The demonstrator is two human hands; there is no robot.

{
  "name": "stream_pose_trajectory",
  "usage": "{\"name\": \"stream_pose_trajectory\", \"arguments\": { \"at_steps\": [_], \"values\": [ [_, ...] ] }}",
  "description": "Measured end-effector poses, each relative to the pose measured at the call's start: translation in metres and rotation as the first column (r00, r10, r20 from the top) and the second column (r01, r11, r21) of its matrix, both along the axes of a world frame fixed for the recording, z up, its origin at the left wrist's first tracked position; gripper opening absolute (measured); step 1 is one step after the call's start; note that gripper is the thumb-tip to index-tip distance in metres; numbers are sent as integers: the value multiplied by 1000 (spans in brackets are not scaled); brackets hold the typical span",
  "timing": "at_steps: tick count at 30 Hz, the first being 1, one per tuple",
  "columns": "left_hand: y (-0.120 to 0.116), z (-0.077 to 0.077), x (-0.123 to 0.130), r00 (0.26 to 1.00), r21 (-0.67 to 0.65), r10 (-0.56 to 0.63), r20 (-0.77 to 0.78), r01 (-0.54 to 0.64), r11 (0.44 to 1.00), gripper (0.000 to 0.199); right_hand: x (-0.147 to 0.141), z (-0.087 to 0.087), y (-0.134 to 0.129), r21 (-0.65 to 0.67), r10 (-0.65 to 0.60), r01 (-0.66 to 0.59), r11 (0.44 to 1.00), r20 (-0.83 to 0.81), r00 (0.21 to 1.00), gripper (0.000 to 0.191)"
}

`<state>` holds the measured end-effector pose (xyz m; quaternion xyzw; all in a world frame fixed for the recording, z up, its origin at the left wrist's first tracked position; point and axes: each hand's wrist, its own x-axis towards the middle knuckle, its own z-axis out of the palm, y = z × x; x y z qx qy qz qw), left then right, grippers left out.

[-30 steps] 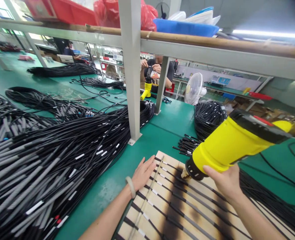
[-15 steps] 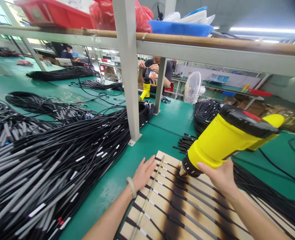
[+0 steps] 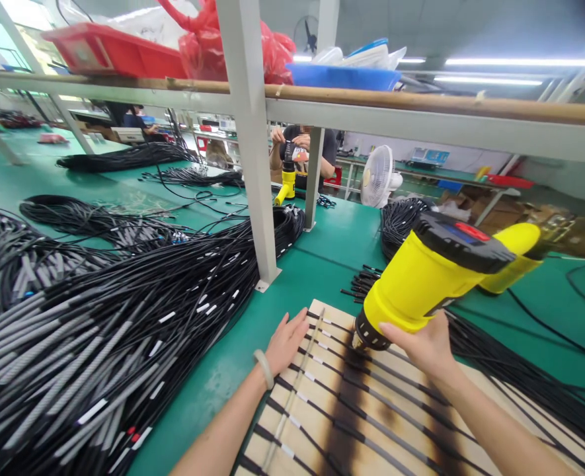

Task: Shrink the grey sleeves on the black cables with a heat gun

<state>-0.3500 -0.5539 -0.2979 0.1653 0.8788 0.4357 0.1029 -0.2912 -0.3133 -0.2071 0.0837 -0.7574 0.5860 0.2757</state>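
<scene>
My right hand [image 3: 424, 344] is wrapped round a yellow heat gun [image 3: 418, 281], its nozzle tilted down just over the far end of a wooden board [image 3: 386, 423]. Side by side across this board lie several black cables [image 3: 344, 426] with white labels and grey sleeves. Two dark scorched bands mark the wood beneath them. A thin pale rod [image 3: 295, 396] runs across the cables near the board's left edge. My left hand [image 3: 287, 342] rests flat at that edge, fingers stretched out over the cable ends. A pale band circles the left wrist.
Large bundles of black cables [image 3: 163, 297] cover the green table [image 3: 207, 390] on the left. A white post [image 3: 252, 152] stands ahead, under a shelf with a red bin [image 3: 118, 53] and a blue tray [image 3: 342, 77]. Across the table, a person works beside another yellow heat gun [image 3: 287, 185].
The heat gun has shifted slightly left and toward me in my right hand. My left hand stays at the board's edge. The whole view has tilted up a little.
</scene>
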Motion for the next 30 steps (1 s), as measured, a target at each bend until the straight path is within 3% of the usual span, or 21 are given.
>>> {"name": "stream_pose_trajectory", "arguments": {
  "at_steps": [11,21,30],
  "values": [
    [2,2,2,996,-61,67,66,-63,996,76,0,-5,-5,-110,31,-34,993,-28,999,68],
    [2,-5,-2,997,-43,76,34,-75,996,72,2,9,-10,-173,116,-124,977,-58,992,73],
    [4,-2,-1,996,-59,85,33,-83,995,69,8,1,2,-119,87,-91,989,-35,996,77]
  ]
}}
